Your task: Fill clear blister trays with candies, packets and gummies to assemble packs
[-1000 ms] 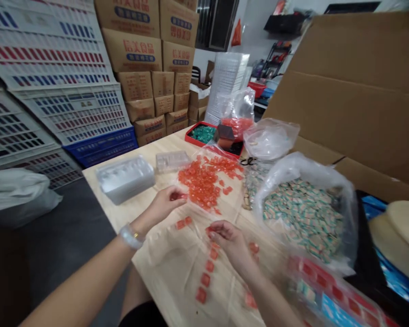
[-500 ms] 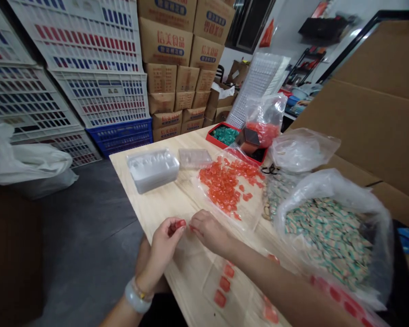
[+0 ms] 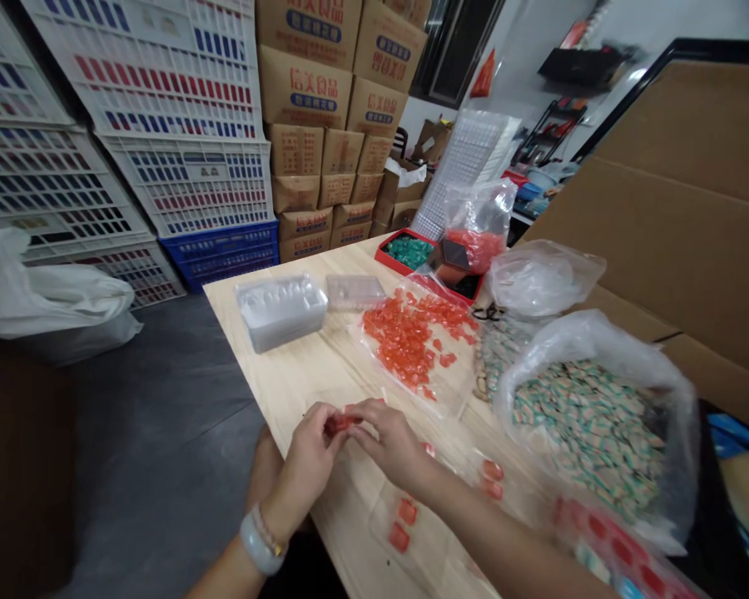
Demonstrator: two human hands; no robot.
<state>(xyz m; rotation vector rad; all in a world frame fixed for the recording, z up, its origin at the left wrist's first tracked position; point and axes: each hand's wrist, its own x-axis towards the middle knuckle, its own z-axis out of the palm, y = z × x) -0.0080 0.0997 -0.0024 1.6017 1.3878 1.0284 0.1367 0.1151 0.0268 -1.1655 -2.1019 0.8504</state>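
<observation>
Since the earlier frame, the two hands have closed in and now meet over the bench, and the view has barely shifted. The left hand (image 3: 309,457), with a pale jade bangle (image 3: 255,542) on its wrist, pinches a small translucent red-orange candy (image 3: 339,425) between its fingertips. The right hand (image 3: 390,445) has its fingers curled against the same piece from the other side, so the candy sits gripped between both hands, just above the light wooden bench (image 3: 287,378).

Below the right hand, a few loose red candies (image 3: 405,512) lie on a clear plastic sheet (image 3: 374,507). Just beyond the hands, a heap of orange-red candies (image 3: 405,337) rests on a clear plastic bag (image 3: 455,387). To its left stand a deep clear plastic tray (image 3: 280,312) and a shallower clear tray (image 3: 354,291). On the right, an open clear bag of wrapped green-and-cream sweets (image 3: 590,433) sits beside a tall cardboard flap (image 3: 680,200). Farther along the bench are a red tray of green pieces (image 3: 407,251) and a clear bag of red candies (image 3: 478,237). White-and-blue plastic crates (image 3: 162,150) and brown cartons (image 3: 303,100) are stacked behind the bench.
</observation>
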